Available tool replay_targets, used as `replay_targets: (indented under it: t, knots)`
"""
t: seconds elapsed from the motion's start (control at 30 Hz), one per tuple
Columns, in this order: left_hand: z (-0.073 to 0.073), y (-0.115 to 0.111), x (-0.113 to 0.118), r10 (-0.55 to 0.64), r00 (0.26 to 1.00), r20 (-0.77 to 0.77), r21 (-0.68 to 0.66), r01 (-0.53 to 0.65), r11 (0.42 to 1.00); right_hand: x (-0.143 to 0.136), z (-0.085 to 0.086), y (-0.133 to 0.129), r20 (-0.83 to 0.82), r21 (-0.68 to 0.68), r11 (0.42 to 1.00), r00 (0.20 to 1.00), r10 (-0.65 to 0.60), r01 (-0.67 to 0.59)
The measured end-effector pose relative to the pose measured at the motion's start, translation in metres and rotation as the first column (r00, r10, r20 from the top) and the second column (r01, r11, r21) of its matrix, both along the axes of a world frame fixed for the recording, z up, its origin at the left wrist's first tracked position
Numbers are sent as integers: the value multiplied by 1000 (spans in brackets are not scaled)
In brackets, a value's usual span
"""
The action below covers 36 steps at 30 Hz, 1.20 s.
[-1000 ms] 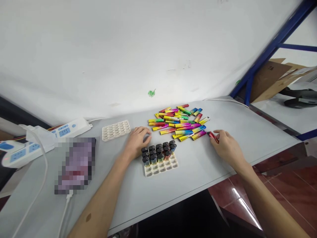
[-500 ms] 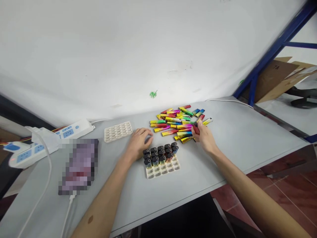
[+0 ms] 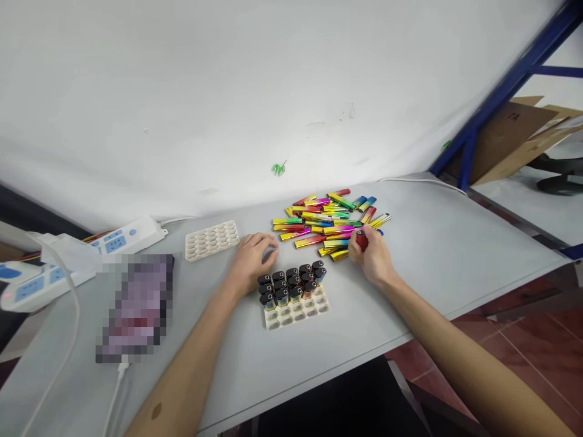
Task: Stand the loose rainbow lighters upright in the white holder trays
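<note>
My right hand (image 3: pixel 374 255) is closed round a small red, shiny, lighter-shaped piece with a black end (image 3: pixel 361 240), at the near right edge of a loose pile. That pile of flat, glossy two-colour pieces (image 3: pixel 319 216) lies in yellow, red, green, blue and pink. Holding nothing, my left hand (image 3: pixel 253 260) rests on the table with its fingers loosely curved and thumb apart. Just to its right stands a cream holder (image 3: pixel 299 318) with oval slots. Several black-topped pieces (image 3: pixel 294 281) stand upright in its back rows; the slots of its front rows show bare.
A second cream slotted holder (image 3: pixel 212 240) lies behind my left hand. At left are a pixelated device (image 3: pixel 141 303) with a white cable (image 3: pixel 116 391) and a white power strip (image 3: pixel 132 235). A wall backs the table; a blue metal frame (image 3: pixel 483 112) and cardboard (image 3: pixel 514 133) stand right.
My right hand has drawn slightly back toward me and turned, with the red piece upright in its grip. My left hand stays in place; the whole view has shifted a little.
</note>
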State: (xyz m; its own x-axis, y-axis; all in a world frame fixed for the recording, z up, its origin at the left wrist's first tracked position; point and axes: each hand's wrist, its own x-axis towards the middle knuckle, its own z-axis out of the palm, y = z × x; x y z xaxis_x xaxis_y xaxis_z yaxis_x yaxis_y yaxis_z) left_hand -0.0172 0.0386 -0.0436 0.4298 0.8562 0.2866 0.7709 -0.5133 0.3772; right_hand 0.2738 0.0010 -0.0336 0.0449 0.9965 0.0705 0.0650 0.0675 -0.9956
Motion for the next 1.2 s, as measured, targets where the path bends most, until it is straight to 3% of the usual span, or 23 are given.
replay_targets:
  t: [0.1, 0.3, 0.53, 0.73, 1.07, 1.2]
  knots:
    - [0, 0, 0, 1, 1000, -4, 10, -1, 1000, -5, 4, -4, -89, 25, 1000, 996, -12, 14]
    - [0, 0, 0, 1, 1000, -6, 16, -1, 1000, -8, 3, -10, 12, 38, 999, 1000, 9, -10]
    - [0, 0, 0, -3, 1000, -9, 7, 3, 1000, -6, -5, -12, -7, 66, 998, 1000, 12, -11]
    - [-1, 0, 0, 2, 1000, -8, 14, -2, 1000, -10, 4, -16, -30, 68, 998, 1000, -6, 8]
    - [-2, 1, 0, 0, 1000, -15, 16, 0, 1000, -13, 11, -21, 225, 270, 962, 969, -103, 39]
    - [0, 0, 1, 4, 1000, -17, 7, -4, 1000, -15, 12, -32, 268, 310, 951, 960, -81, -7]
